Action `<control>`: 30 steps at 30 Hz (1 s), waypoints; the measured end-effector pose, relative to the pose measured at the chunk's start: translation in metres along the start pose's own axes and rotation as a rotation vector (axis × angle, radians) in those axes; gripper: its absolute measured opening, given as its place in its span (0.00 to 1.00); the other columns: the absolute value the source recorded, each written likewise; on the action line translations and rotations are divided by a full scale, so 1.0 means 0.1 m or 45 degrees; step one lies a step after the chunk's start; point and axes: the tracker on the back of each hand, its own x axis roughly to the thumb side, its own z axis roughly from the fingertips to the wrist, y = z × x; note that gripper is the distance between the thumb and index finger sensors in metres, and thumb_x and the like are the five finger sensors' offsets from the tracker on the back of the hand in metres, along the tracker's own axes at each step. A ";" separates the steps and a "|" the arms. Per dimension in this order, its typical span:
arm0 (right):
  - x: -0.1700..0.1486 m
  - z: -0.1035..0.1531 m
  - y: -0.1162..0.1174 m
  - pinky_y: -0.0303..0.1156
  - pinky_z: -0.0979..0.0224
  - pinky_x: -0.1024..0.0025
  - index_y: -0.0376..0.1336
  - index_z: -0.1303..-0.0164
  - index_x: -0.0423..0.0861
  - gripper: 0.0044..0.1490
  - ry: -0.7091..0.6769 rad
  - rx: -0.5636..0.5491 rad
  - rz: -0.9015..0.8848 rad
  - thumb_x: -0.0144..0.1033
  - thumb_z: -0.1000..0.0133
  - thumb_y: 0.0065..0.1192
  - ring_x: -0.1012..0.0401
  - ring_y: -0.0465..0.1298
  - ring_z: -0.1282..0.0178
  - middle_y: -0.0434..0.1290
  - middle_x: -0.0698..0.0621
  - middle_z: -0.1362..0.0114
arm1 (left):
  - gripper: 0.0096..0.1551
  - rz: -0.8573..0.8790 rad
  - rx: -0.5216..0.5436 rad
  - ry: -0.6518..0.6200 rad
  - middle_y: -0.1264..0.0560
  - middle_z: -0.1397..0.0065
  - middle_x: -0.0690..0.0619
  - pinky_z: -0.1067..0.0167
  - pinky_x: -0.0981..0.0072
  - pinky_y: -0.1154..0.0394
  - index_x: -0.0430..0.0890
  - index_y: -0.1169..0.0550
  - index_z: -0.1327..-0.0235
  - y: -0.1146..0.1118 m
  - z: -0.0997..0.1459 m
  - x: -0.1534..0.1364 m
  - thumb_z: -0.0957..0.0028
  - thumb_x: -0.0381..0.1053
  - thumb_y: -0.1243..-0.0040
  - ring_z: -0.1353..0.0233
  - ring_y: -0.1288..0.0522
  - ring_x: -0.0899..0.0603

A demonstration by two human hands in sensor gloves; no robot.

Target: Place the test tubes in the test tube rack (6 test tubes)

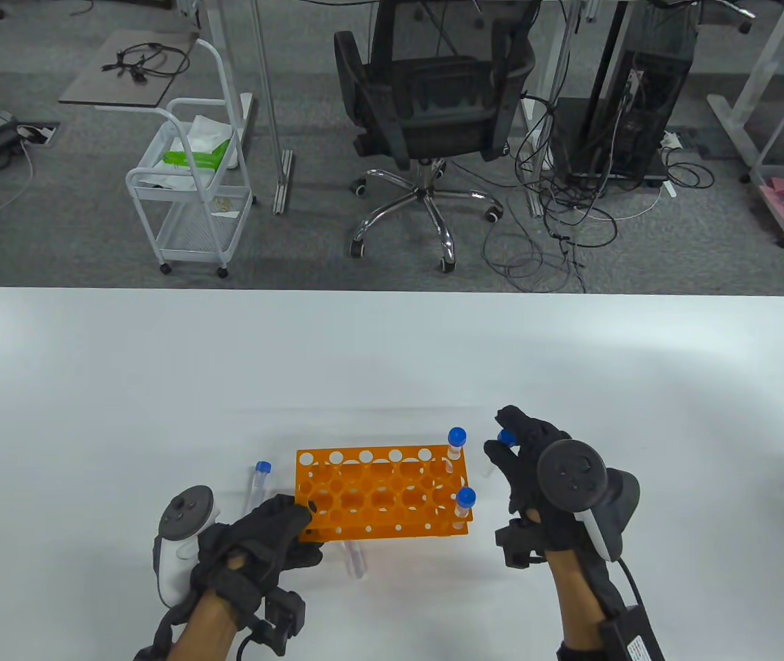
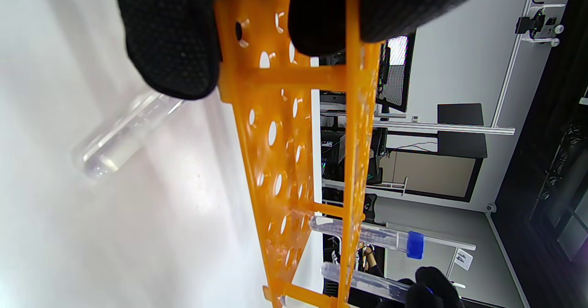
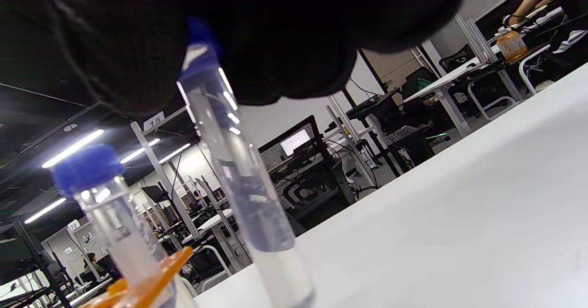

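Observation:
An orange test tube rack (image 1: pixel 381 492) stands on the white table (image 1: pixel 392 358). Two blue-capped tubes stand in its right end, one at the far corner (image 1: pixel 456 444) and one at the near corner (image 1: pixel 464 502). My left hand (image 1: pixel 299 516) grips the rack's near left corner; its fingers (image 2: pixel 174 46) clamp the rack (image 2: pixel 294 161). My right hand (image 1: pixel 498 441) pinches a blue-capped tube (image 1: pixel 507 436) by its cap, just right of the rack. In the right wrist view this tube (image 3: pixel 239 175) hangs upright beside a racked tube (image 3: pixel 110 216).
One loose tube (image 1: pixel 259 482) lies on the table left of the rack, another (image 1: pixel 355 556) lies in front of its near edge and also shows in the left wrist view (image 2: pixel 124 133). An office chair (image 1: pixel 433 103) and a white cart (image 1: pixel 192 186) stand beyond the table.

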 end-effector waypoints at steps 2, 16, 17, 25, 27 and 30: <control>0.02 0.00 0.00 0.80 0.46 0.63 0.69 0.38 0.63 0.34 -0.004 0.001 -0.003 0.55 0.56 0.75 0.59 0.82 0.46 0.79 0.57 0.36 | 0.23 -0.001 -0.007 0.005 0.43 0.24 0.33 0.45 0.52 0.17 0.43 0.26 0.46 -0.01 -0.01 0.00 0.49 0.54 0.45 0.35 0.24 0.31; 0.13 0.05 -0.06 0.80 0.45 0.62 0.68 0.37 0.64 0.34 -0.051 0.001 -0.084 0.55 0.55 0.74 0.59 0.82 0.45 0.78 0.57 0.35 | 0.23 -0.008 -0.007 0.010 0.43 0.24 0.33 0.45 0.52 0.17 0.43 0.26 0.46 -0.03 -0.02 -0.01 0.49 0.54 0.45 0.35 0.24 0.31; 0.14 0.06 -0.07 0.80 0.45 0.62 0.68 0.37 0.63 0.34 -0.053 0.001 -0.106 0.55 0.55 0.74 0.59 0.82 0.45 0.78 0.57 0.35 | 0.23 -0.006 -0.009 0.011 0.43 0.24 0.33 0.45 0.52 0.17 0.43 0.26 0.46 -0.03 -0.02 -0.01 0.49 0.54 0.45 0.35 0.24 0.31; 0.21 0.09 -0.10 0.80 0.46 0.62 0.68 0.36 0.61 0.35 -0.080 0.013 -0.139 0.55 0.55 0.74 0.59 0.82 0.45 0.78 0.57 0.35 | 0.23 0.000 -0.004 0.014 0.42 0.24 0.33 0.45 0.52 0.17 0.43 0.26 0.46 -0.03 -0.02 0.00 0.49 0.54 0.45 0.35 0.24 0.31; 0.22 0.10 -0.10 0.80 0.46 0.62 0.68 0.36 0.61 0.35 -0.085 0.014 -0.142 0.55 0.55 0.74 0.59 0.82 0.45 0.78 0.57 0.35 | 0.23 -0.002 -0.002 0.015 0.42 0.24 0.33 0.45 0.52 0.17 0.43 0.26 0.46 -0.03 -0.02 0.00 0.49 0.54 0.45 0.35 0.24 0.31; 0.26 0.12 -0.12 0.80 0.46 0.62 0.68 0.36 0.61 0.35 -0.104 0.016 -0.151 0.55 0.55 0.74 0.59 0.82 0.45 0.78 0.57 0.35 | 0.23 -0.004 -0.003 0.013 0.43 0.24 0.33 0.45 0.52 0.17 0.43 0.26 0.46 -0.03 -0.02 0.00 0.49 0.54 0.45 0.35 0.24 0.31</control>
